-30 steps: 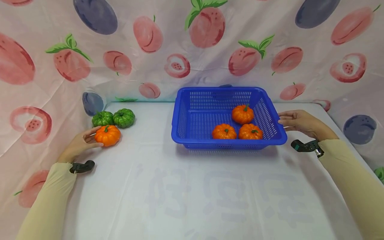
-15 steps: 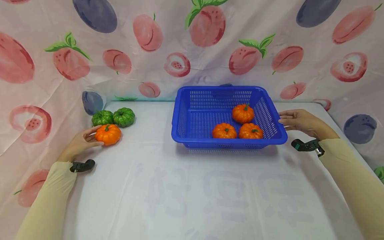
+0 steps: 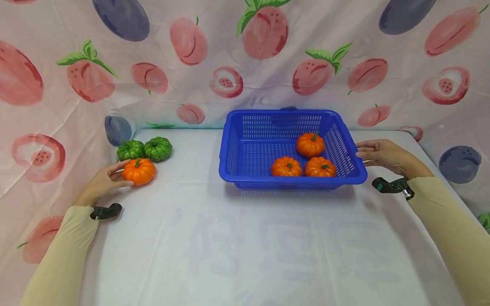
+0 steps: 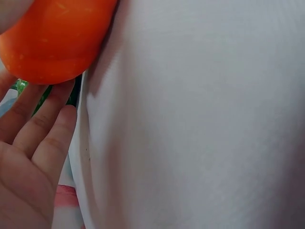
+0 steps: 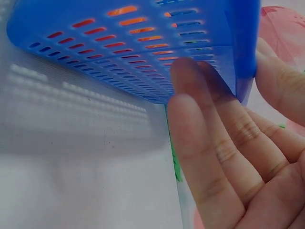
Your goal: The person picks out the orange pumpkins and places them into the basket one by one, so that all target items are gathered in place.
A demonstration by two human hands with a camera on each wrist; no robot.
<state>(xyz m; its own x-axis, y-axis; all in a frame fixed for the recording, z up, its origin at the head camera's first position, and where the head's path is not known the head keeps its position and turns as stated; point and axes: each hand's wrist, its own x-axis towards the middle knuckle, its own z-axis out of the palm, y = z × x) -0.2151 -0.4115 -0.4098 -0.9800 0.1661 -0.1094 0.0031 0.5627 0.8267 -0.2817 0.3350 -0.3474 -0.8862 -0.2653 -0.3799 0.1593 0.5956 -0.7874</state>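
My left hand [image 3: 102, 182] holds a small orange pumpkin [image 3: 139, 171] from its left side, thumb at the near side and fingers behind. In the left wrist view the orange pumpkin [image 4: 57, 40] sits between the thumb and the fingertips [image 4: 62, 95]. Just behind it are two green pumpkins [image 3: 131, 151], [image 3: 158, 149]. My right hand [image 3: 390, 158] is at the right end of a blue plastic basket [image 3: 292, 180]. In the right wrist view the thumb [image 5: 283, 83] touches the rim and the other fingers lie under it against the slotted wall. Several fingers look fairly straight.
Inside the basket, toward its right half, lie three orange pumpkins [image 3: 310, 145], [image 3: 286, 167], [image 3: 320, 167]. A white cloth [image 3: 183, 238] covers the table. A fruit-printed curtain [image 3: 268, 76] hangs behind and along the sides.
The orange pumpkin and my left hand have shifted very slightly to the right. The basket and my right hand stay where they were.
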